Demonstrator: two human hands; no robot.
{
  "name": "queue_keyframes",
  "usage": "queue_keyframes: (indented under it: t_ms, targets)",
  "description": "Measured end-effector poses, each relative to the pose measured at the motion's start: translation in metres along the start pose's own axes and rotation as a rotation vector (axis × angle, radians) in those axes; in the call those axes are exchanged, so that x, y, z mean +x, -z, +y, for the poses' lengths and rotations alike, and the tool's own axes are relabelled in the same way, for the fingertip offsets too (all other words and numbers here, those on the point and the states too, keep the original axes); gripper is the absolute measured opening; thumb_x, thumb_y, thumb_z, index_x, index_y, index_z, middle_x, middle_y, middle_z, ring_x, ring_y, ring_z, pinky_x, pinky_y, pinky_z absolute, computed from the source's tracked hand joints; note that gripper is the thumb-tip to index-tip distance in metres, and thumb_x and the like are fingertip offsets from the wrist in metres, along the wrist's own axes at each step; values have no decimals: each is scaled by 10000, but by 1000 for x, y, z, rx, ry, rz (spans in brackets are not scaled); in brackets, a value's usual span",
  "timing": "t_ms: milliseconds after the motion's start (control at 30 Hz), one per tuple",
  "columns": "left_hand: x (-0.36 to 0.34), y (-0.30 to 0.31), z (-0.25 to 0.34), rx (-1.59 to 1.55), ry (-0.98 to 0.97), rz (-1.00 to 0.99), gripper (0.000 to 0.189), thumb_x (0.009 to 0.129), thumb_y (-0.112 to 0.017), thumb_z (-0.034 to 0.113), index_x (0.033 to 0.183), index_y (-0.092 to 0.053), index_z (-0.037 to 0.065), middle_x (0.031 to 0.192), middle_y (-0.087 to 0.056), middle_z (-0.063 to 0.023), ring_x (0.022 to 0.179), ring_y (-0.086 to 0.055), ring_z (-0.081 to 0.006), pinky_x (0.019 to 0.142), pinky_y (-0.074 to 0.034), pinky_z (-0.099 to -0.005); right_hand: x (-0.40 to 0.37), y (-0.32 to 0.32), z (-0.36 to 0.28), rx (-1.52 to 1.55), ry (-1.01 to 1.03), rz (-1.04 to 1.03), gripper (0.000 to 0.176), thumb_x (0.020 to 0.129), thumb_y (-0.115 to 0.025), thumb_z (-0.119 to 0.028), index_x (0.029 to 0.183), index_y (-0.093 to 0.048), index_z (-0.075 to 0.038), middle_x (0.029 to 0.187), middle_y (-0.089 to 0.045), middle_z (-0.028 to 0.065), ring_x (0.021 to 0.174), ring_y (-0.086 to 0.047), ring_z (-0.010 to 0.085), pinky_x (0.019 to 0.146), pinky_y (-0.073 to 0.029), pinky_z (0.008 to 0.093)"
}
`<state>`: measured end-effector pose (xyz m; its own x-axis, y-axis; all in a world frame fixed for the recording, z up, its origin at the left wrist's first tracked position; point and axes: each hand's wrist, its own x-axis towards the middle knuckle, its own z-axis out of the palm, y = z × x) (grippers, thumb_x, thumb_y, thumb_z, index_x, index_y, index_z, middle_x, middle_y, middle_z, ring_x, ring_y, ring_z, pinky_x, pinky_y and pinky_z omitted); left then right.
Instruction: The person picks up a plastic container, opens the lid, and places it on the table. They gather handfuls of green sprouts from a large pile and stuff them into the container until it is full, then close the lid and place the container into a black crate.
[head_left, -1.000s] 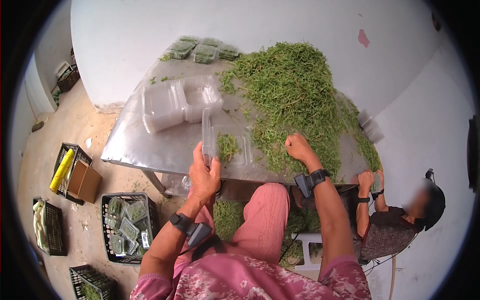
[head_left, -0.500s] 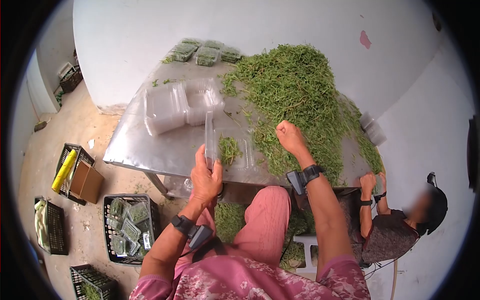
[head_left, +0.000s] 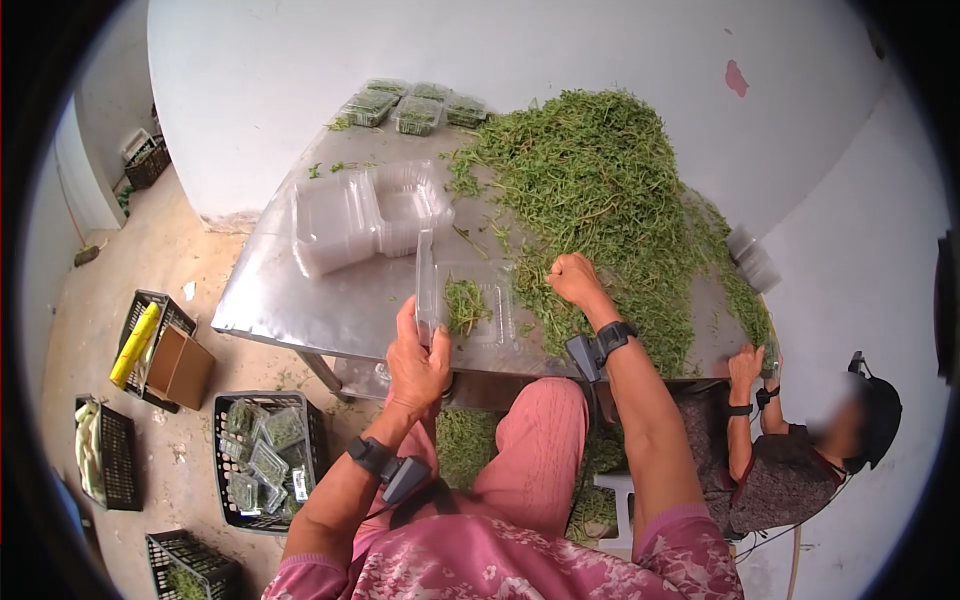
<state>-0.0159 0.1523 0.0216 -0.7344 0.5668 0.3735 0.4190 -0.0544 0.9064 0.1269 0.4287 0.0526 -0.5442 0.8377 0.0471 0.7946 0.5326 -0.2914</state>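
My left hand [head_left: 420, 358] grips an opened clear plastic clamshell box [head_left: 497, 300] by its raised lid on the left side. A small clump of green sprigs [head_left: 465, 306] lies inside it. My right hand [head_left: 576, 279] is closed just right of the box, at the near left edge of a big heap of leafy greens [head_left: 590, 170]. What its fingers hold, if anything, is too small to make out. Behind the box stands a stack of nested empty clamshells [head_left: 335, 222].
Several filled boxes [head_left: 417, 116] sit at the back of the metal table [head_left: 262, 300]. More packed boxes lie in a black crate [head_left: 318, 450] on the floor. A co-worker [head_left: 790, 480] sits at the right, with hands near the table edge. Clear containers [head_left: 752, 258] stand beyond the heap.
My right hand has shifted slightly down and left relative to the heap, still closed. The left hand keeps its hold on the box. The whole view has moved a little.
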Motion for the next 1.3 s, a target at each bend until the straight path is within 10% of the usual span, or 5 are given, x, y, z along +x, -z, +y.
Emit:
queue_keyframes:
  t_ms: [467,767,1300]
  targets:
    - [1,-1,-7,17,-88,11,514,861,-608,121,1327,-411,35,649,-596,-132,518,-588,-294,517,-462,-389,4,6,-5,250,84,168,176,879,-645,-100,781,-531,-8,723,-630,143,706,-632,310,656,-491,448]
    - [1,-2,-11,27,-68,-1,529,844,-619,119,1323,-417,21,669,-615,-148,540,-607,-314,531,-475,-397,1,13,-35,-12,-101,-81,588,815,-718,-414,1075,-604,101,1160,-588,271,1038,-608,402,859,-494,471]
    - [1,0,-10,2,-50,-32,523,832,-602,113,1321,-425,59,757,-643,-185,640,-637,-374,601,-500,-436,-2,10,-30,175,-116,41,452,872,-675,-210,1268,-570,-21,1188,-611,242,1110,-585,403,924,-494,485]
